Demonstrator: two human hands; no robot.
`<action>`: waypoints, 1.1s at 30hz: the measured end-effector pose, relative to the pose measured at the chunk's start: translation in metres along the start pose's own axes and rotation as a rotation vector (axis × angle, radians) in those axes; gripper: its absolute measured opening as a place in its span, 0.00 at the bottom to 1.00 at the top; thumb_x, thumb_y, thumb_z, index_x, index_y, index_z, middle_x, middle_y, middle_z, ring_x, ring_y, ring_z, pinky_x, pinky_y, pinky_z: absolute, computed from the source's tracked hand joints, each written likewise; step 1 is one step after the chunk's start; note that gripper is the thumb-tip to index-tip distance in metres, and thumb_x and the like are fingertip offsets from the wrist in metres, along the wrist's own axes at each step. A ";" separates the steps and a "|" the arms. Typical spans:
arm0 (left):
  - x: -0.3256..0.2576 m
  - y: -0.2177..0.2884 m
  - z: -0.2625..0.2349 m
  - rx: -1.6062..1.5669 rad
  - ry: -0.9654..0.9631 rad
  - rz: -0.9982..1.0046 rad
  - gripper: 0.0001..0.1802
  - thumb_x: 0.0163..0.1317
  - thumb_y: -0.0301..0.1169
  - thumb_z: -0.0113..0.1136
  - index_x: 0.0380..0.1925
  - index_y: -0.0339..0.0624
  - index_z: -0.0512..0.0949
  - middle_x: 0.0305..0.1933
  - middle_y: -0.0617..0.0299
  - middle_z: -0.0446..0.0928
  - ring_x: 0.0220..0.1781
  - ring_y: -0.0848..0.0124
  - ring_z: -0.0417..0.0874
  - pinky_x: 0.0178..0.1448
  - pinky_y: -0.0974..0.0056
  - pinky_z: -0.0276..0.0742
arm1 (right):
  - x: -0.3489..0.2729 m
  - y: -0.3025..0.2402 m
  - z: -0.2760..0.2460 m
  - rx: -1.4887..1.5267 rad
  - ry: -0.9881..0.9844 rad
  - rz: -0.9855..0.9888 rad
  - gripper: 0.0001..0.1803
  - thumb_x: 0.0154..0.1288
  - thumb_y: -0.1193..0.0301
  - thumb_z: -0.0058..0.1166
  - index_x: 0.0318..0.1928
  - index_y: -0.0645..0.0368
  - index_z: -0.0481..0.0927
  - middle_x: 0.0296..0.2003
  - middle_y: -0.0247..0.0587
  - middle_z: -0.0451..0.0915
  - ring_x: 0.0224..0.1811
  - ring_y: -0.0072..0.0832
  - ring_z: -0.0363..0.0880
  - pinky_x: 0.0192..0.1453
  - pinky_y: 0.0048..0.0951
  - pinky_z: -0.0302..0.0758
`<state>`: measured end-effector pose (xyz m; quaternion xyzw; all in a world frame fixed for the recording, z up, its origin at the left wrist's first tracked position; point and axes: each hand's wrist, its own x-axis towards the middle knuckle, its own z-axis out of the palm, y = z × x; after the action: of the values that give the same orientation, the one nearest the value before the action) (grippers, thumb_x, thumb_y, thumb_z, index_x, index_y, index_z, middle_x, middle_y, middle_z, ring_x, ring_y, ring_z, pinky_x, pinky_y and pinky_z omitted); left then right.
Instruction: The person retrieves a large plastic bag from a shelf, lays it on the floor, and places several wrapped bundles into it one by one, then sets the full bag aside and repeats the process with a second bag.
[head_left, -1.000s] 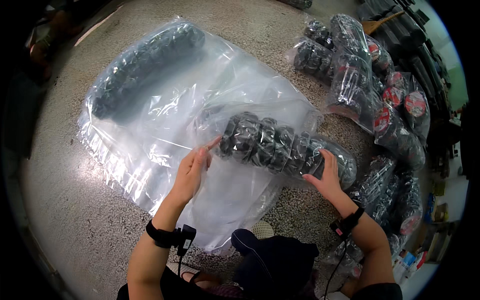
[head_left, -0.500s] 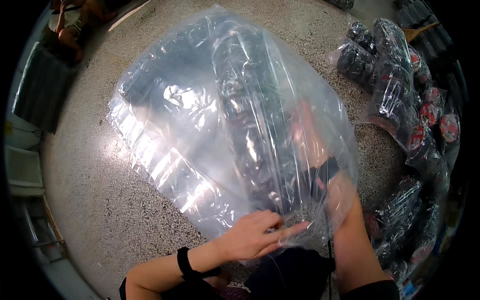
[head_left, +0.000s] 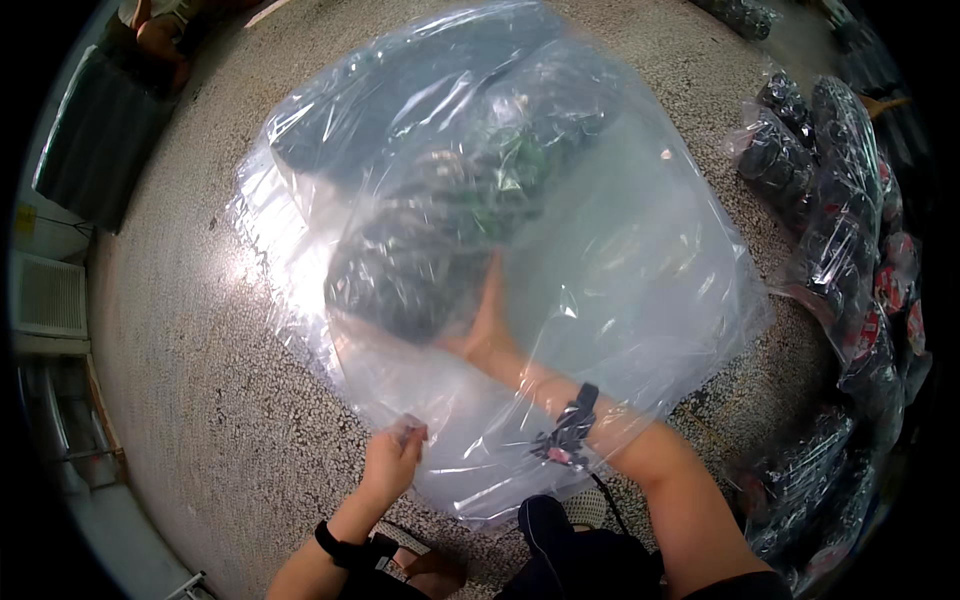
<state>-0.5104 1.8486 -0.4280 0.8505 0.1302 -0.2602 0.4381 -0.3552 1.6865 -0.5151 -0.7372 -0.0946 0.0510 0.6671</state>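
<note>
Head view, the only one I've got: I'm looking straight down at a big clear plastic bag point(head_left: 610, 280) lifted off the speckled floor point(head_left: 190, 330), and it fills most of the frame.

My left hand point(head_left: 392, 462) sits at the bag's lower edge, its grip pinched shut on a fold of the film near the opening.

My right hand point(head_left: 490, 325) is inside the bag, the forearm going in through the mouth, with a dark wrist strap point(head_left: 572, 425) showing through the plastic. It's pressed up against a wrapped roll of dark round parts point(head_left: 440, 250) that lies tilted inside the bag, running from lower left up toward upper right. Honestly can't tell how far that grip is closed around the roll; the film and glare blur the fingers.

A second dark bundle point(head_left: 330, 140) sits behind it in the upper left of the bag.

Off to the right on the floor, well apart from the bag, there's a heap of similar wrapped rolls point(head_left: 850, 230), some with red bits showing.
</note>
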 end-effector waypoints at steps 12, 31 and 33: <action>0.012 0.116 0.012 0.209 0.236 0.397 0.51 0.53 0.44 0.65 0.69 0.37 0.47 0.72 0.38 0.41 0.75 0.44 0.39 0.73 0.45 0.36 | -0.014 0.026 -0.063 -0.045 -0.398 -0.151 0.34 0.60 0.66 0.56 0.66 0.53 0.60 0.69 0.49 0.50 0.68 0.47 0.56 0.66 0.42 0.62; 0.081 0.074 0.128 -0.621 -0.330 0.140 0.29 0.73 0.46 0.35 0.55 0.31 0.71 0.27 0.61 0.71 0.28 0.75 0.69 0.38 0.71 0.66 | -0.162 -0.112 -0.332 -0.256 0.350 0.530 0.10 0.65 0.70 0.50 0.27 0.61 0.77 0.17 0.33 0.74 0.21 0.19 0.72 0.26 0.28 0.70; 0.070 0.126 0.111 -0.671 -0.222 0.208 0.34 0.73 0.49 0.30 0.52 0.25 0.71 0.17 0.70 0.61 0.20 0.81 0.60 0.29 0.74 0.59 | -0.150 -0.157 -0.262 -0.092 -0.219 0.371 0.16 0.65 0.66 0.53 0.50 0.59 0.74 0.48 0.44 0.75 0.54 0.30 0.72 0.57 0.34 0.69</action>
<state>-0.4318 1.6848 -0.4351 0.6350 0.0726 -0.2477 0.7281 -0.4598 1.4145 -0.3393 -0.7618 -0.0316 0.2482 0.5976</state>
